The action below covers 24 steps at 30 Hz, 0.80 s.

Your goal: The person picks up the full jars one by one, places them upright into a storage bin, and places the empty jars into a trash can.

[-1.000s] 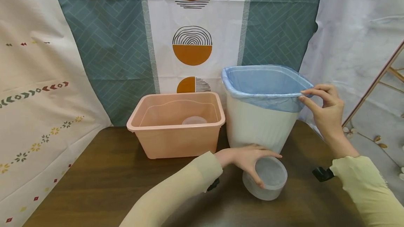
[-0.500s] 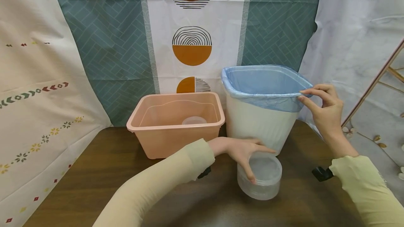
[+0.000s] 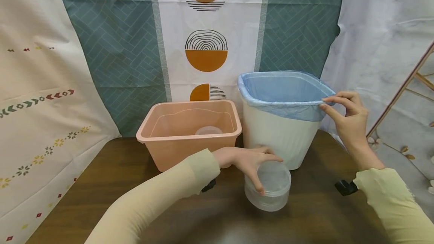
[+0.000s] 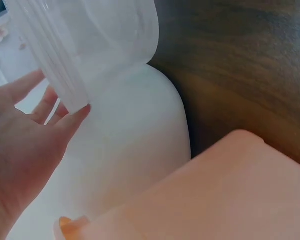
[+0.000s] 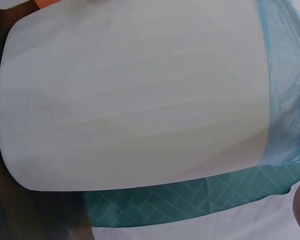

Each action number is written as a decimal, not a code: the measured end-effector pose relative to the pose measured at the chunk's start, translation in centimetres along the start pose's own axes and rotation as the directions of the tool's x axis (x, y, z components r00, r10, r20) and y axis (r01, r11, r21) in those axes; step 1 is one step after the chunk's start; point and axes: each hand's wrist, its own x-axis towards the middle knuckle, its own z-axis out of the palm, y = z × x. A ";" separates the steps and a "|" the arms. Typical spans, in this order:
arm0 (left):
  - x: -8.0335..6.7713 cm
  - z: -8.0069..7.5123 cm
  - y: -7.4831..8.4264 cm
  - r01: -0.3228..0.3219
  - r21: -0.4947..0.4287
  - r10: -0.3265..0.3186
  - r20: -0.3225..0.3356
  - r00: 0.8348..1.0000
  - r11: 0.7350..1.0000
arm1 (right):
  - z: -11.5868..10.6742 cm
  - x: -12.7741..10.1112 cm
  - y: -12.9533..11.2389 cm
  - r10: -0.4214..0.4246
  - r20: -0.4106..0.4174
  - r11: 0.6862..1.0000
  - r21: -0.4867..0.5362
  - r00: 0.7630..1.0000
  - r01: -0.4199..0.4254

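A clear round plastic container (image 3: 268,190) is tilted just above the brown table (image 3: 115,183), in front of a white waste bin (image 3: 276,136). My left hand (image 3: 252,163) grips the container by its rim from above; the left wrist view shows my fingers (image 4: 65,125) curled on the container (image 4: 90,40). The bin carries a blue liner (image 3: 281,89). My right hand (image 3: 346,118) pinches the liner at the bin's right rim. The right wrist view shows only the bin's side (image 5: 135,95) and the liner's edge (image 5: 285,80).
A pink plastic tub (image 3: 190,133) stands left of the bin, with another clear round container (image 3: 208,130) inside it. Patterned curtains hang close behind both. A wooden rack (image 3: 407,86) stands at the far right, beyond the table's edge.
My left hand has carried the clear container to the left and a little away from the bin's foot. My right hand has stayed on the liner.
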 end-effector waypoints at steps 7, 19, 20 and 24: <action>-0.8 -0.5 -0.4 0.000 0.096 0.000 0.004 1.000 0.995 | 0.0 0.0 -0.2 -0.003 0.003 1.000 -0.005 1.000 0.003; -2.4 -2.2 -0.6 0.032 0.082 -0.036 0.053 0.998 0.996 | 0.0 -0.1 -0.5 0.016 0.008 0.996 -0.086 1.000 -0.015; -2.6 -2.5 -0.5 0.038 0.083 -0.043 0.060 0.997 0.996 | 0.0 -0.1 -0.5 0.019 0.007 0.996 -0.090 1.000 -0.018; -3.5 -4.4 -0.1 0.070 0.089 -0.079 0.098 0.992 0.994 | -0.1 0.0 -0.3 0.023 0.007 0.995 -0.099 1.000 -0.022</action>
